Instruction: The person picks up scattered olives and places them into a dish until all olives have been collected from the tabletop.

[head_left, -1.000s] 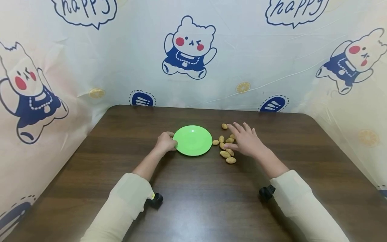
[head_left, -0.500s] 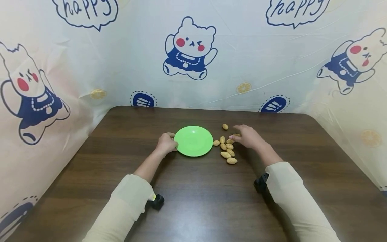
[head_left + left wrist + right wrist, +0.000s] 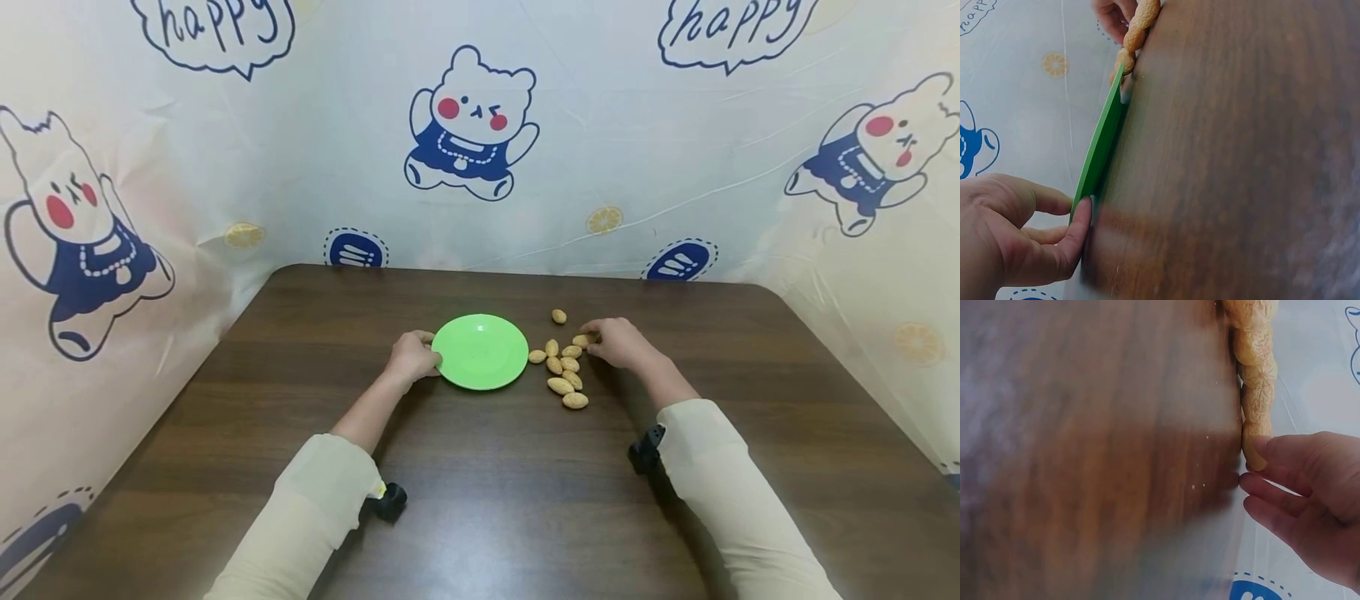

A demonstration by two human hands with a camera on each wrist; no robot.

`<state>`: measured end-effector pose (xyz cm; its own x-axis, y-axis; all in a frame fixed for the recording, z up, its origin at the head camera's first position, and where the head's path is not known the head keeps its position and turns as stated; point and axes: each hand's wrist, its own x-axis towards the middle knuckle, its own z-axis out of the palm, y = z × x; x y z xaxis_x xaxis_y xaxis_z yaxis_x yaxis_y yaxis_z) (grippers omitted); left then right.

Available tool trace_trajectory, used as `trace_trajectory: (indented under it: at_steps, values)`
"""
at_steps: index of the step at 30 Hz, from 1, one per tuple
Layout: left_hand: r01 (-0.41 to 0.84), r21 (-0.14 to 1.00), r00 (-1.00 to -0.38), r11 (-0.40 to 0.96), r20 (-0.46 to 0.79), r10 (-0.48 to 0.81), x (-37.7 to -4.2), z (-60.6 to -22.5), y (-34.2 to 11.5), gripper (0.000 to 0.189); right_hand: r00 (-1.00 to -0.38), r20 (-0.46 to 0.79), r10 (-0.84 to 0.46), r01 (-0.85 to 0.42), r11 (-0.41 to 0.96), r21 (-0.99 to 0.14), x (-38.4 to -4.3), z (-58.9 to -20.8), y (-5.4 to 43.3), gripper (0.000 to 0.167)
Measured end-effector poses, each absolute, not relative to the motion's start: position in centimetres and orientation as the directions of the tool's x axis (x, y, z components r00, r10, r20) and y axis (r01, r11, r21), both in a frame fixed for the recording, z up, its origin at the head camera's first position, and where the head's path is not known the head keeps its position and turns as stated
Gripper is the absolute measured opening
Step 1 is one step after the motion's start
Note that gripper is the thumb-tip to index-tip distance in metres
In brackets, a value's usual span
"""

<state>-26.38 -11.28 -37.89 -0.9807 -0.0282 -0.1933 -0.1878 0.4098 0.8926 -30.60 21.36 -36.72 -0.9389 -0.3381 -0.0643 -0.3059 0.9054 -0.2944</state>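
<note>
A flat, round green plate (image 3: 480, 352) lies on the brown table. My left hand (image 3: 411, 358) holds its left rim; in the left wrist view the thumb (image 3: 1082, 225) lies on one side of the rim and the fingers on the other. Right of the plate is a loose cluster of tan, wrinkled peanuts in their shells (image 3: 560, 386). My right hand (image 3: 622, 343) is at the cluster's right side, pinching one peanut (image 3: 581, 341) by its end. In the right wrist view the thumb presses on that peanut (image 3: 1254, 450), while the lower fingers sit just below it.
One peanut (image 3: 558, 317) lies by itself behind the cluster, and another (image 3: 537, 357) sits right at the plate's right rim. The wooden table (image 3: 480, 483) extends toward me. A printed curtain (image 3: 480, 233) with cartoon bears stands around its back and sides.
My right hand was spread over the peanuts; it has drawn back to the right, and its fingers have come together on one peanut. The left hand and plate stay as they were.
</note>
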Motion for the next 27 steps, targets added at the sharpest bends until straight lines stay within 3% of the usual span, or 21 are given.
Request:
trace_trajectory:
  at_steps: [27]
  values:
    - [-0.19,0.901,-0.98,0.391,-0.197,-0.022,-26.31,-38.07,-11.34,0.05,-0.945,0.017,-0.326,-0.315,0.898,-0.308,-30.97,-36.55,21.25,0.022]
